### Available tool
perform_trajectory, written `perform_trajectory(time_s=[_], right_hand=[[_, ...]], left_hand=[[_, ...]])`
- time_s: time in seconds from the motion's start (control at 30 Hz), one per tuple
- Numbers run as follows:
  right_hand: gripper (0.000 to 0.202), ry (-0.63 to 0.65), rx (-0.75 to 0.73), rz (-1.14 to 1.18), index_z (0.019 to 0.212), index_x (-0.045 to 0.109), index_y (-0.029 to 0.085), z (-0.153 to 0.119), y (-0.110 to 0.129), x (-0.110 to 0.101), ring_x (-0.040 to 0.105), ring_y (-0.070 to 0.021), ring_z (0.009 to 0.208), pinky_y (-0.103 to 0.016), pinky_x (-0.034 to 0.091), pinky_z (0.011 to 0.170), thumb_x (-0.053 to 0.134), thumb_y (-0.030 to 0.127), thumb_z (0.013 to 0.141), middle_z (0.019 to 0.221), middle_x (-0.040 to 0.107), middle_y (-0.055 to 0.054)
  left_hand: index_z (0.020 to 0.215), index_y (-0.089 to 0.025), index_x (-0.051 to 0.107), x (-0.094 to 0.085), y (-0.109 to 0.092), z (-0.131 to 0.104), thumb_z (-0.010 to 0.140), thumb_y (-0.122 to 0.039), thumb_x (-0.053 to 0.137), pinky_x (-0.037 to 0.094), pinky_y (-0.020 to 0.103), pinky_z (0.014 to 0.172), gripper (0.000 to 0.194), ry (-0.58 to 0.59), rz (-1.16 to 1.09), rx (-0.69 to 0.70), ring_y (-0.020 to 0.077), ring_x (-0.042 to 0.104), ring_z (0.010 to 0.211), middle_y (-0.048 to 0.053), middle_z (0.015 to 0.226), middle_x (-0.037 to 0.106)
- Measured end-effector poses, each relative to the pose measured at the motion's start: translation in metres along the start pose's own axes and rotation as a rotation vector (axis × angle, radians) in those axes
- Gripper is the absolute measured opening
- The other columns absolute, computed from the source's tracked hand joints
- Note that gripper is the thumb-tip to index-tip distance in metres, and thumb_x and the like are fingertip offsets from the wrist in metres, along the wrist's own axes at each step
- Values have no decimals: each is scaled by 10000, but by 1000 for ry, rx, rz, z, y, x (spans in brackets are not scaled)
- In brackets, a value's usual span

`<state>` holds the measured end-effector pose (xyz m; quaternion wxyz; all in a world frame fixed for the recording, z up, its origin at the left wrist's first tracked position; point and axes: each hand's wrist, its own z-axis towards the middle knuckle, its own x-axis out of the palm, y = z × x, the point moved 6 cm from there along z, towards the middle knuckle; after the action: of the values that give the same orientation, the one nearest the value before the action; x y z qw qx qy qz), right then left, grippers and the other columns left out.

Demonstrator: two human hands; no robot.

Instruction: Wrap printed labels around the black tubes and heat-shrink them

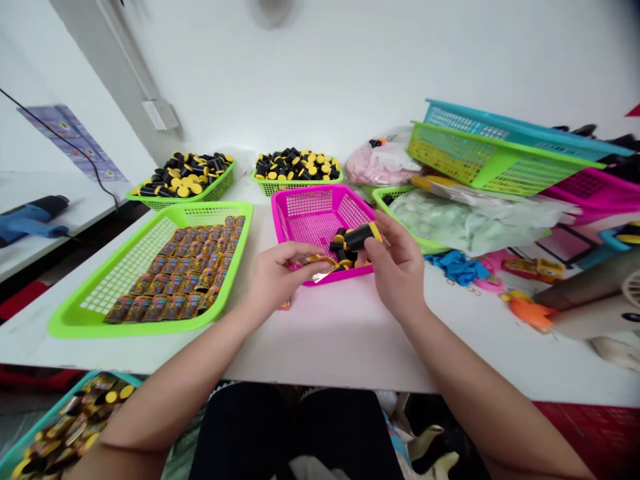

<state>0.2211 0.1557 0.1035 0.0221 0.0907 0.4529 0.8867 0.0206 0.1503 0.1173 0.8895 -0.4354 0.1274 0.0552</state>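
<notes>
Right hand point(400, 270): pinched one black-and-yellow cylinder point(359, 237). Left hand point(277, 275): pinched one shiny wrapper point(323, 261). Step, I judged: pairing both; next called for alignment.

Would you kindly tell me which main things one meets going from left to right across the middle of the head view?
Blue tool, large green basket, left hand, right hand holding a black-and-yellow cylinder, crumpled blue item, orange piece.

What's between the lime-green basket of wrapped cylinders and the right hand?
In the head view: the left hand, its shiny piece and the pink basket.
</notes>
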Motion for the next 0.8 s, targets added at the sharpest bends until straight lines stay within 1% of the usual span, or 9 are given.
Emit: perform_trajectory(time_s=[0.07, 0.13, 0.2, 0.3, 0.37, 0.47, 0.57, 0.67, 0.8], right_hand=[[304, 32, 58, -8, 1174, 647, 330, -4, -4, 0, 660, -154, 686, -336, 574, 612, 628, 417, 884, 1019, 693, -13], [212, 41, 76, -35, 995, 717, 291, -6, -7, -2, 698, -200, 831, -385, 592, 745, 610, 445, 895, 990, 715, -20], [243, 55, 66, -51, 771, 722, 266, -7, -6, -3, 679, -245, 1041, -422, 563, 896, 623, 454, 888, 1029, 729, -24], [328, 112, 51, -64, 636, 691, 260, -10, 0, 2, 619, -269, 1193, -443, 516, 995, 618, 445, 897, 1049, 746, -14], [298, 165, 42, -124, 670, 714, 266, -12, 5, 8, 637, -265, 1170, -436, 525, 984, 614, 419, 906, 1058, 752, -9], [220, 246, 19, -241, 767, 757, 283, -14, 11, 16, 691, -229, 1064, -381, 560, 918, 616, 369, 912, 1122, 740, -4], [150, 316, -44, -338, 922, 775, 306, -13, 14, 22, 710, -191, 975, -328, 577, 843, 627, 317, 902, 1112, 744, -8], [277, 384, -129, -405, 1136, 721, 314, -13, 15, 26, 694, -181, 962, -315, 577, 816, 662, 268, 870, 1101, 735, -26], [336, 460, -120, -337, 1160, 703, 333, -16, 11, 32, 667, -175, 979, -308, 572, 823, 713, 256, 833, 1079, 715, -26]], left_hand=[[927, -156, 751, 5, 16, -1, 790, -299, 745, 587, 226, 676, 198, -26, 2, -41, 153, 714, 721, 51, 816, 753], [976, -165, 746, 8, 23, -7, 845, -280, 680, 589, 226, 712, 186, 16, 62, -10, 146, 720, 727, 40, 837, 761], [1164, -200, 689, 9, 23, -15, 877, -226, 623, 582, 207, 716, 295, 89, 111, 44, 115, 710, 690, 5, 824, 760], [1486, -271, 371, 8, 18, -23, 912, -178, 558, 565, 171, 681, 611, 143, 94, 132, 81, 691, 648, -33, 822, 757], [1552, -308, 166, 7, 16, -25, 927, -170, 541, 550, 150, 645, 742, 139, 68, 187, 69, 682, 621, -32, 866, 761], [1559, -342, 32, 6, 16, -28, 934, -168, 532, 534, 141, 603, 819, 112, 69, 225, 63, 663, 559, -37, 889, 764], [1560, -334, 17, 4, 18, -29, 923, -200, 565, 535, 149, 592, 851, 71, 59, 164, 72, 661, 557, -62, 809, 759], [1566, -289, 26, 6, 22, -28, 866, -281, 670, 540, 172, 555, 951, 58, -76, 37, 99, 671, 589, 8, 894, 768], [1570, -268, 39, 9, 27, -27, 767, -310, 776, 549, 201, 549, 1092, 64, -211, -30, 127, 682, 641, 95, 1027, 745]])
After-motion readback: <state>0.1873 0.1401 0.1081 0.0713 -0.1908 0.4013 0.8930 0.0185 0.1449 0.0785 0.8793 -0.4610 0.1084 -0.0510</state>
